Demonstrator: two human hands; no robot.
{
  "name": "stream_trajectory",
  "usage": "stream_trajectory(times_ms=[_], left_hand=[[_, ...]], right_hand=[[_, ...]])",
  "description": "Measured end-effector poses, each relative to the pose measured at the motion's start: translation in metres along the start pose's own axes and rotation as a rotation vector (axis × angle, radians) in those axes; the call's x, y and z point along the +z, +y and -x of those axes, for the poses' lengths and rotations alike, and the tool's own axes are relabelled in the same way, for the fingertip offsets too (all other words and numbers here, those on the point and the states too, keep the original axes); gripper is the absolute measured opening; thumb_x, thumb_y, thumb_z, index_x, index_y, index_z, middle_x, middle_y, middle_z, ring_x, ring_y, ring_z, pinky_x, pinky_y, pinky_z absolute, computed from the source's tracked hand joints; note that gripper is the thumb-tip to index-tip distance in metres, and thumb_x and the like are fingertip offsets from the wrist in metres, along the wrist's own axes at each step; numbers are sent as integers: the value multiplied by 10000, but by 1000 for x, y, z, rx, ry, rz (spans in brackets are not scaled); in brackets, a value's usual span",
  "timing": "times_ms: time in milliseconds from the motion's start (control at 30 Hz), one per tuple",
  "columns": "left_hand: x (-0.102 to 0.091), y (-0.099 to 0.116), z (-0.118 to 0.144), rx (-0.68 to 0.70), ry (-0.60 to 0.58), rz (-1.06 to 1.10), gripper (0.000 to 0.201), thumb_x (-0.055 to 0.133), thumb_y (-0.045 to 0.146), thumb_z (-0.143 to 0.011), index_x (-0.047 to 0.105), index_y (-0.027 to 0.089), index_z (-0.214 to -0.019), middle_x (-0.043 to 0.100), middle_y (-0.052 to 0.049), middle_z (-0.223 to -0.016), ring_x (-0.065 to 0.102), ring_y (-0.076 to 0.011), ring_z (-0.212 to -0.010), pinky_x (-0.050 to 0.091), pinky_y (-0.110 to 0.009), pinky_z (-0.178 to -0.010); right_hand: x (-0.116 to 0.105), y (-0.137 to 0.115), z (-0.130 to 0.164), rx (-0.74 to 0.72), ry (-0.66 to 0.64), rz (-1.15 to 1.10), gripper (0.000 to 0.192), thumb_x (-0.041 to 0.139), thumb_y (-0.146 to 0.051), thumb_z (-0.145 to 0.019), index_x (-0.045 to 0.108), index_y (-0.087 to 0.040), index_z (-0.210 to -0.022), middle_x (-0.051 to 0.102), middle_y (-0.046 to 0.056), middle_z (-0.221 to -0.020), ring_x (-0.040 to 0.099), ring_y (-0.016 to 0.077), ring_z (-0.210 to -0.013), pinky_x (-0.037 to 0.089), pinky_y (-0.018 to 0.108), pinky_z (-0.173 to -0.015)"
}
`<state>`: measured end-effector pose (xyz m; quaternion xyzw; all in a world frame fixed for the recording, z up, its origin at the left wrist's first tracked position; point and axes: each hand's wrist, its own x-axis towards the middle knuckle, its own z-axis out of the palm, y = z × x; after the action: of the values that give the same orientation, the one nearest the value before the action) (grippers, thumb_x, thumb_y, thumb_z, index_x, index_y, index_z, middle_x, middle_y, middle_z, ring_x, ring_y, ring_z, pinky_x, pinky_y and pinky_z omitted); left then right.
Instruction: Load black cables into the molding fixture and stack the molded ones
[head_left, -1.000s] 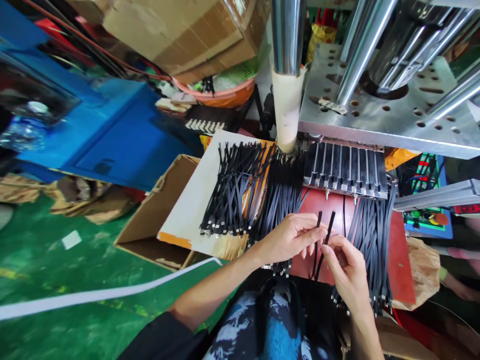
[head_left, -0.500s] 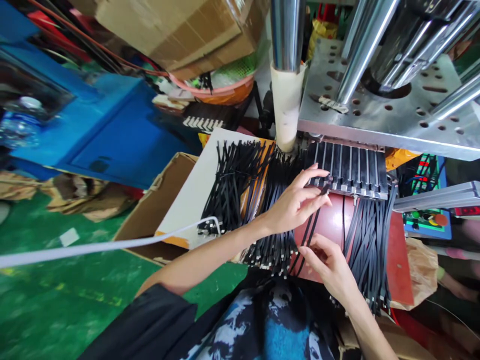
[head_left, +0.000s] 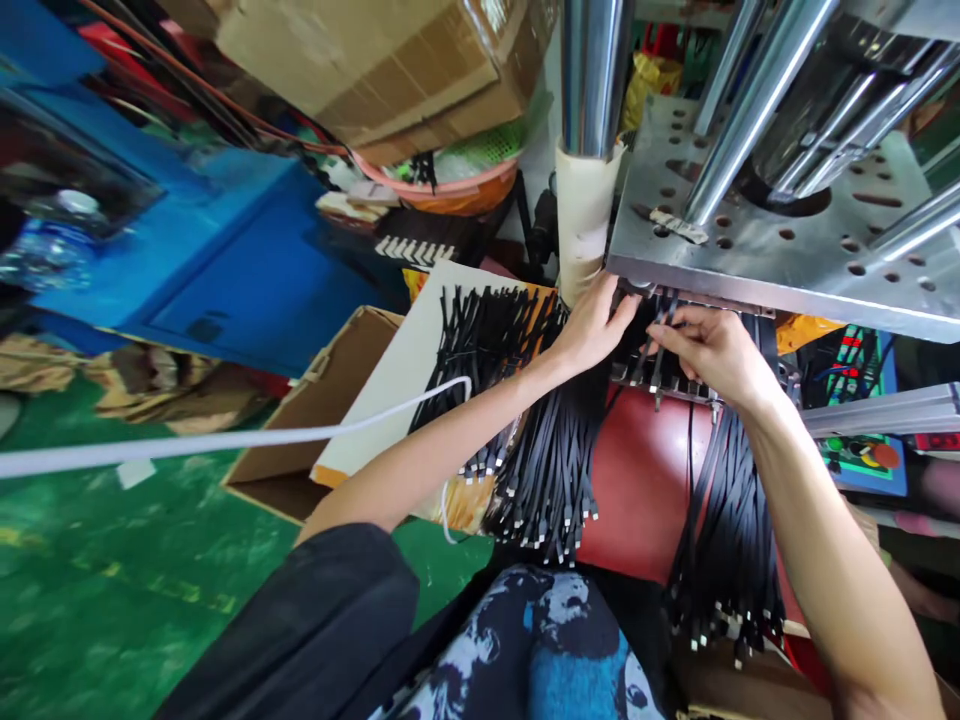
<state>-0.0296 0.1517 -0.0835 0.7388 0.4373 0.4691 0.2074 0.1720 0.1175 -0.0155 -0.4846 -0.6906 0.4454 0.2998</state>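
Head view: left hand and right hand both at slotted fixture under steel press plate; right grip pinches a black strap lying in a slot; left grip state hidden, can't tell; strap bundles hang over red surface.

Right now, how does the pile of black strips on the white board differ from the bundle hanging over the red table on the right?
The pile on the white board lies fanned and crisscrossed; the right bundle hangs in straight, near-parallel strands. The board pile sits left of the left hand; the right bundle runs down beneath the right hand. Both are thin black strips with small light tips at their near ends.
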Motion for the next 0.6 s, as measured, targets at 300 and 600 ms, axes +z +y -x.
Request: stream_trajectory(times_ms=[300, 600], left_hand=[[-55, 10, 55, 648, -416, -384, 397, 633, 230, -1014, 641, 80, -1382, 594, -232, -1543, 509, -341, -1511, 523, -526, -1187], [-41, 30, 54, 577, -510, -605, 485, 634, 358, -1036, 604, 134, -1465, 565, -235, -1564, 480, -382, -1512, 461, -591, -1192]], right_hand=[[13, 17, -21, -83, 152, 254, 359, 710, -423, -938, 631, -201, -666, 507, -59, -454, 452, 105, -443, 317, 261, -510], [15, 29, -25, -74, 214, 117, 248, 773, -404, -871, 731, -172, -947, 716, 16, -806, 531, 105, -484, 430, 265, -499]])
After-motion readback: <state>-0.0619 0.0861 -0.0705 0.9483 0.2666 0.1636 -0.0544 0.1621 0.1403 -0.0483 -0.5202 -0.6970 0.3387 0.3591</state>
